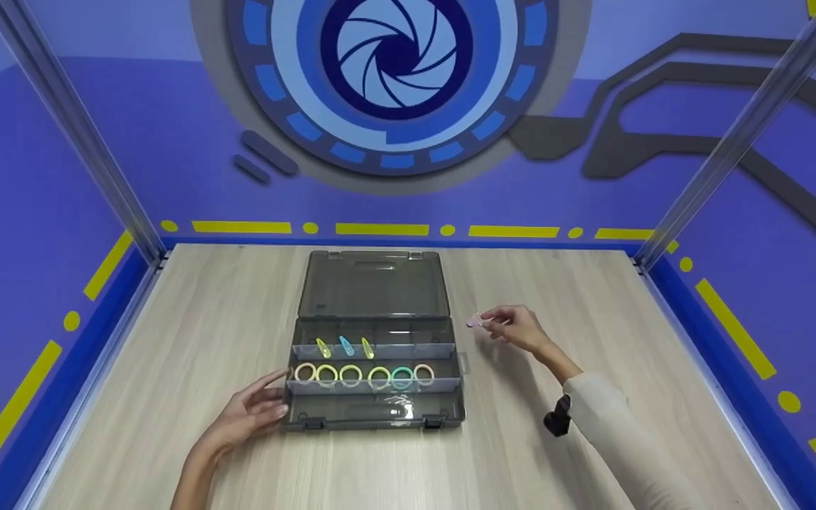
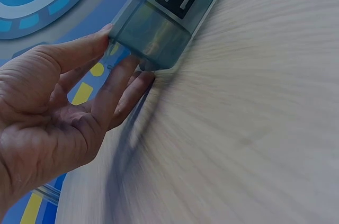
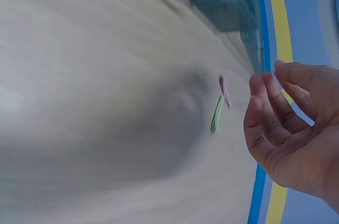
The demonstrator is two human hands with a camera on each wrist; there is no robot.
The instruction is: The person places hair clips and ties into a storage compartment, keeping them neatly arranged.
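Note:
A smoky clear organizer box (image 1: pixel 376 411) lies with its lid (image 1: pixel 372 283) folded back. My left hand (image 1: pixel 241 418) touches the box's left end, its fingers (image 2: pixel 119 78) fairly straight against the corner. To the right of the box, my right hand (image 1: pixel 518 329) hovers over the table with loosely bent fingers. Just beyond its fingertips lies a pink hair clip (image 1: pixel 475 321). The right wrist view shows this pink clip (image 3: pixel 226 94) beside a green hair clip (image 3: pixel 216 114), apart from the hand (image 3: pixel 296 123); the green one is hidden in the head view.
Snap clips, two yellow (image 1: pixel 323 348) and one blue (image 1: pixel 346 346), stand in the box's back row. Several hair ties (image 1: pixel 350 375) line its middle row; small white pieces (image 1: pixel 399 399) show in front. A black wrist device (image 1: pixel 559 416) hangs at the right sleeve. Patterned walls surround the table.

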